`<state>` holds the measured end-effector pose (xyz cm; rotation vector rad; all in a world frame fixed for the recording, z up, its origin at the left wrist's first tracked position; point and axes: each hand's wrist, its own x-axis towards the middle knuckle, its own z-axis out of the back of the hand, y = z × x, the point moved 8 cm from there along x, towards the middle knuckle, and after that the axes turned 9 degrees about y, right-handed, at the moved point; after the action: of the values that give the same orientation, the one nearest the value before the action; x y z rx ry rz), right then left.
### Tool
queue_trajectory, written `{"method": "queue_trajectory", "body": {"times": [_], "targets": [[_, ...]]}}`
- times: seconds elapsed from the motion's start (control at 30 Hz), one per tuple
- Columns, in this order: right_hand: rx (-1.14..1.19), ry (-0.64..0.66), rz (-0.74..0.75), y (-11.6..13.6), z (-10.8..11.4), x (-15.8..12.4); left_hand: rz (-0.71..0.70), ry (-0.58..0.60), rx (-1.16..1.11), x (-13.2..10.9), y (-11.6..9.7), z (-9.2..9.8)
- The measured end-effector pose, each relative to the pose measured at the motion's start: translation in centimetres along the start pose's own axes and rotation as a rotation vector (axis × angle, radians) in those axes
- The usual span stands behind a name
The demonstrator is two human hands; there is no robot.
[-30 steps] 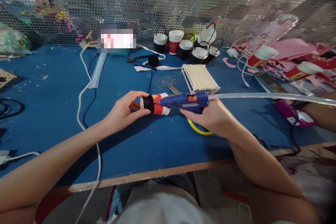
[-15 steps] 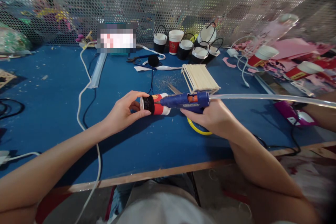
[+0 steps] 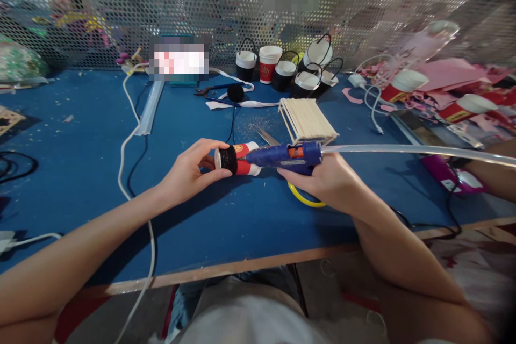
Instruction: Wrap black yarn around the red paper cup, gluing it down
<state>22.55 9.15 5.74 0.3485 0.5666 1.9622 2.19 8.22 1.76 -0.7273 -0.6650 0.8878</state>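
Observation:
My left hand [image 3: 196, 167] is closed round the base end of a red-and-white paper cup [image 3: 245, 165], which lies on its side. Black cord [image 3: 228, 160] is wound in a band about that end of the cup. In my right hand [image 3: 328, 178] is a blue glue gun [image 3: 286, 156], with a long clear glue stick [image 3: 403, 151] running out of its back. The nozzle points left and meets the cup beside the edge of the black band. Scissors with a yellow handle [image 3: 306, 199] lie partly hidden under the gun and my right hand.
Several cups wrapped in black with cord handles [image 3: 285, 76] stand at the back, near a ball of black cord [image 3: 235, 93] and pliers [image 3: 213, 88]. A bundle of pale sticks [image 3: 308, 120] lies beyond the gun. A white cable [image 3: 121, 166] crosses the table at left; another person's arm [image 3: 500, 174] is at right.
Both hands, the cup and the glue gun hold almost the same place. The cup's white rim end seems to have shifted very slightly.

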Motion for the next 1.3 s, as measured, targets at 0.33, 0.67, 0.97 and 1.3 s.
{"method": "queue_trajectory", "body": {"times": [0.33,0.67,0.97,1.3], "targets": [[0.104,-0.036,0.081,1.0,0.7,0.1,-0.074,0.002,0.037,-0.1,-0.8,-0.1],[0.164,-0.036,0.023,-0.3,0.3,0.4,-0.19,0.008,0.236,-0.5,-2.2,-0.4],[0.081,-0.034,0.024,-0.5,0.1,0.6,-0.251,0.047,0.443,-0.7,-3.3,-1.1],[0.075,-0.017,0.009,-0.6,0.0,0.6,-0.266,0.062,0.466,-0.8,-3.3,-1.3]]}}
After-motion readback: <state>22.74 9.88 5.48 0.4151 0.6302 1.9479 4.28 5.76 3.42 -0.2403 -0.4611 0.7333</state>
